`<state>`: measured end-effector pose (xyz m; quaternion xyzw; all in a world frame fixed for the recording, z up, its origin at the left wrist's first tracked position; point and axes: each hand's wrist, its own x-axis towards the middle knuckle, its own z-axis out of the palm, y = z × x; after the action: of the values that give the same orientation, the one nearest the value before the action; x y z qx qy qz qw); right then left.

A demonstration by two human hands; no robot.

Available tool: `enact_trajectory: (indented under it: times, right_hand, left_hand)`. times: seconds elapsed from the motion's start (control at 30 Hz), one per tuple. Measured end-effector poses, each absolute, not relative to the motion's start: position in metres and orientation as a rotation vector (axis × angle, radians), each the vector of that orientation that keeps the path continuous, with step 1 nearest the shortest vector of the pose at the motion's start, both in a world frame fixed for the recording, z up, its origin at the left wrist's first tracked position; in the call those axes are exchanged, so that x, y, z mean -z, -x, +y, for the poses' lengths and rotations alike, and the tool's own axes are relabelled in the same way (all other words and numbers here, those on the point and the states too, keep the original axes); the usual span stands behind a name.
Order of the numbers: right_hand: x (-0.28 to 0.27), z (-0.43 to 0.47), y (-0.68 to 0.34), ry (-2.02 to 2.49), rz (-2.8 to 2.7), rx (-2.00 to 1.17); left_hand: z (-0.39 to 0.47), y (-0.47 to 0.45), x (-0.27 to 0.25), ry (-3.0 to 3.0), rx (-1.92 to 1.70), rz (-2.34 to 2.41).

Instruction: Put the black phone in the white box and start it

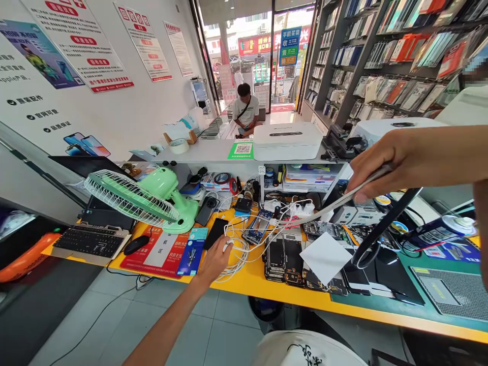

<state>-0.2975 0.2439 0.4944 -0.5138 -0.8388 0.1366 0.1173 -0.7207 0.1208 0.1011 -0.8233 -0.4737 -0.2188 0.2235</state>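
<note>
Count at the bench: one fan (152, 201), green. One keyboard (90, 241) and one mouse (136, 245). One tape roll (179, 146) on the counter. One white box (287, 141) beside one QR sign (243, 150). One white sheet (326, 256). Two hands in view: left hand (216, 259) and right hand (381, 165). One bundle of white cables (238, 246) (strands too tangled to count). One seated person (244, 112) near the door. Four wall posters (82, 43). Stacked phones (284, 256) number at least three; the exact figure cannot be told.
</note>
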Motion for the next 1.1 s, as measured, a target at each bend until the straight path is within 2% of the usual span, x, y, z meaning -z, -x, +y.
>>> enact_trajectory:
  times: [0.1, 0.23, 0.5, 0.63, 0.77, 0.9, 1.0, 1.1]
  right_hand:
    - [-0.473, 0.255, 0.313, 1.198, -2.826, -0.853]
    - [-0.416, 0.266, 0.355, 0.899, -2.739, -0.981]
    - [-0.253, 0.294, 0.435, 0.946, -2.646, -1.284]
    - [-0.2, 0.298, 0.464, 0.957, -2.567, -1.553]
    - [-0.179, 0.288, 0.482, 0.977, -2.436, -1.805]
    - [-0.173, 0.284, 0.491, 1.079, -2.232, -1.997]
    - [-0.172, 0.29, 0.497, 1.113, -2.066, -2.179]
    - [-0.172, 0.298, 0.503, 1.116, -1.937, -2.311]
  left_hand:
    - [0.124, 0.722, -0.101, 2.267, 0.635, -1.272]
    - [0.128, 0.72, -0.103, 2.277, 0.652, -1.219]
    - [0.141, 0.717, -0.104, 2.327, 0.664, -1.17]
    - [0.147, 0.711, -0.11, 2.364, 0.631, -1.223]
    - [0.156, 0.701, -0.127, 2.342, 0.66, -1.331]
    - [0.165, 0.696, -0.129, 2.293, 0.859, -1.416]
    - [0.171, 0.698, -0.113, 2.09, 1.194, -2.018]
    - [0.177, 0.7, -0.105, 2.315, 1.072, -2.385]
